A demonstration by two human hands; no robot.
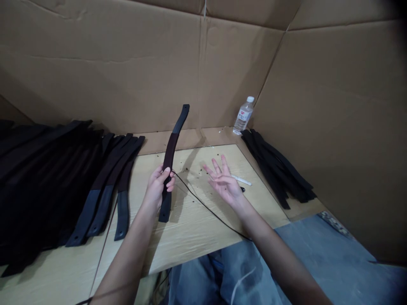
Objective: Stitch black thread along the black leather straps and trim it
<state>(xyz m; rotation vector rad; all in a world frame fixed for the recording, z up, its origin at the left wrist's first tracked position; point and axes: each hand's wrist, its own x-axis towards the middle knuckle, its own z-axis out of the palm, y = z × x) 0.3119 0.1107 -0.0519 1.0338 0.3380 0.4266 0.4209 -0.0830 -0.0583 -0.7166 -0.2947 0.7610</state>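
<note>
My left hand [159,182] is closed round the lower part of a curved black strip [171,150], held tilted above the table. The strip's middle is dark brown and looks wrapped; its flat ends each have a small hole. A thin dark cord [203,203] runs from beside my left fingers down to the right, passing near my right forearm. My right hand [225,186] is apart from the strip, palm up with fingers spread, and nothing shows in it. Close to it on the table lie a white pen-like stick [241,180] and a small black object [243,189].
A large pile of similar black strips [47,178] covers the table's left side. More black strips [280,169] lie at the right by the cardboard wall [337,106]. A water bottle [243,116] stands in the back corner. Dark crumbs dot the pale tabletop [197,228].
</note>
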